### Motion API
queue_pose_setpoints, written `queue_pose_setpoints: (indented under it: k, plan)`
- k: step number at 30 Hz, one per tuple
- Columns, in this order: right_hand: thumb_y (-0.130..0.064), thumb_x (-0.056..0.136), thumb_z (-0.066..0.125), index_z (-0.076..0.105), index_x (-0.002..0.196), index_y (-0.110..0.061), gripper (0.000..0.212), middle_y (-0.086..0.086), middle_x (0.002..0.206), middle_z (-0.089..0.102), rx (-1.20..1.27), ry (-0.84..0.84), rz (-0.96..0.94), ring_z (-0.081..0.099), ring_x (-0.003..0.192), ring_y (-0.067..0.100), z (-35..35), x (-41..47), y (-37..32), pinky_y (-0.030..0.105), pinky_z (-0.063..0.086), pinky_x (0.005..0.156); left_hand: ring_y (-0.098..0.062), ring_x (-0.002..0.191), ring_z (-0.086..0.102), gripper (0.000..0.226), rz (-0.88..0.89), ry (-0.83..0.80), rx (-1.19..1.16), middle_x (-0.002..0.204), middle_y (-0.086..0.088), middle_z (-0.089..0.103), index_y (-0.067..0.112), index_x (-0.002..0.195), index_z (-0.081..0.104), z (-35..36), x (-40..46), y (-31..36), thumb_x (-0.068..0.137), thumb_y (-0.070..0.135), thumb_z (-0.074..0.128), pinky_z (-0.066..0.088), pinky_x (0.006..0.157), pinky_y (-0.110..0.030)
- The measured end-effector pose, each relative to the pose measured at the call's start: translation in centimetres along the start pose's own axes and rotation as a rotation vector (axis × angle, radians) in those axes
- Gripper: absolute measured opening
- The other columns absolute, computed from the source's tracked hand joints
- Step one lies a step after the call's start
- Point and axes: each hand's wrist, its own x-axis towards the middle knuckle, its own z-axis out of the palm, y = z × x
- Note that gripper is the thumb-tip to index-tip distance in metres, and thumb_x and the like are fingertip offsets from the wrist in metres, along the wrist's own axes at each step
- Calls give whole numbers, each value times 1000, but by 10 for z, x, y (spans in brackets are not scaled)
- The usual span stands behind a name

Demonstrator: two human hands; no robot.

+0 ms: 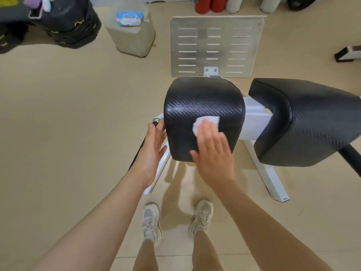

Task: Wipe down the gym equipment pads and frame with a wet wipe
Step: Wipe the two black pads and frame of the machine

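The white frame carries two black pads: the far pad waits untouched, judging by the wipe's place. On the near pad, the right hand lies flat, fingers straight, pressing the wet wipe mid-top. The left hand, open-fingered, braces the pad's left edge, likely steadying it.

A gym room: black padded bench, stacked weight plates, foam rollers.
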Motion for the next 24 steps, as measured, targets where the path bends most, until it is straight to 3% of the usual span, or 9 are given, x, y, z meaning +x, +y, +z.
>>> queue_pose_setpoints:
  k: [4, 7, 10, 14, 18, 20, 24]
  plan:
    - [-35, 92, 32, 22, 142, -4, 60, 14, 149, 21, -11, -16, 216, 15, 139, 27, -6, -21, 22, 35, 9, 113, 5, 131, 31, 45, 22, -45, -6, 131, 31, 42, 47, 131, 32, -9, 2, -4, 96, 51, 4, 21, 111, -28]
    - [-41, 95, 28, 18, 142, -1, 62, 19, 150, 21, 75, 46, 363, 11, 140, 31, -1, -19, 2, 39, 13, 114, 4, 131, 31, 49, 2, -103, 20, 131, 32, 40, 44, 136, 30, -18, 2, -4, 96, 52, 3, 22, 110, -28]
    - [-46, 91, 38, 22, 140, 4, 72, 20, 148, 20, 187, 120, 247, 16, 139, 36, 8, -4, -32, 41, 14, 114, 1, 132, 32, 56, -19, -177, 61, 143, 27, 34, 39, 142, 28, -28, 6, -4, 94, 55, 3, 23, 110, -29]
    - [-45, 88, 45, 24, 140, 0, 73, 16, 147, 22, 161, 124, 130, 19, 138, 31, 26, 8, -73, 38, 15, 115, 1, 131, 34, 57, -28, -223, 90, 144, 25, 33, 39, 142, 29, -35, 9, -4, 94, 56, 3, 24, 109, -30]
    - [-42, 85, 45, 31, 138, -6, 66, 8, 148, 32, 27, 80, -87, 22, 137, 24, 30, 4, -60, 34, 17, 111, 4, 133, 30, 52, -4, -207, 66, 141, 25, 35, 41, 141, 26, -31, 8, -13, 94, 54, 6, 22, 113, -32]
    - [-38, 85, 45, 35, 137, -7, 61, 10, 145, 38, 0, 90, 11, 26, 134, 23, 26, -3, -36, 33, 16, 110, 7, 132, 29, 50, 31, -209, 69, 139, 30, 35, 45, 139, 27, -28, 7, -16, 95, 54, 5, 21, 110, -28]
    - [-36, 96, 31, 22, 142, -3, 57, 15, 149, 24, -60, 77, 277, 16, 139, 26, 17, -27, 7, 33, 8, 115, 6, 135, 23, 51, 71, -170, 39, 145, 30, 29, 43, 143, 22, -20, 6, -22, 96, 52, 4, 17, 110, -24]
